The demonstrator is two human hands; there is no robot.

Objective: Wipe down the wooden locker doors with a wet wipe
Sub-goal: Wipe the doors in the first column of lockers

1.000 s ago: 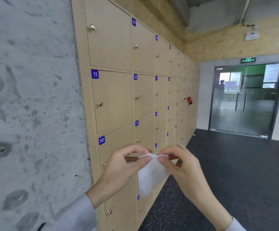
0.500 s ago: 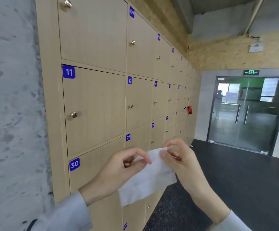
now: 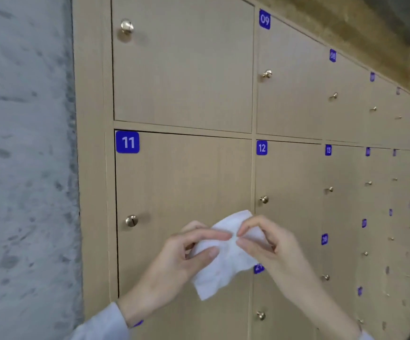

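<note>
I am pinching the wet wipe point(image 3: 226, 258) with my left hand point(image 3: 186, 261) and my right hand point(image 3: 270, 246), holding it crumpled in front of locker door 11 point(image 3: 182, 182). I am readying it; next I judge it needs pressing flat on the wood.

We record a bank of wooden locker doors point(image 3: 182, 182), closed and flush. Each door carries a round brass knob point(image 3: 131, 220) and a blue number plate point(image 3: 127, 142); plates 09, 11, 12 are legible.
</note>
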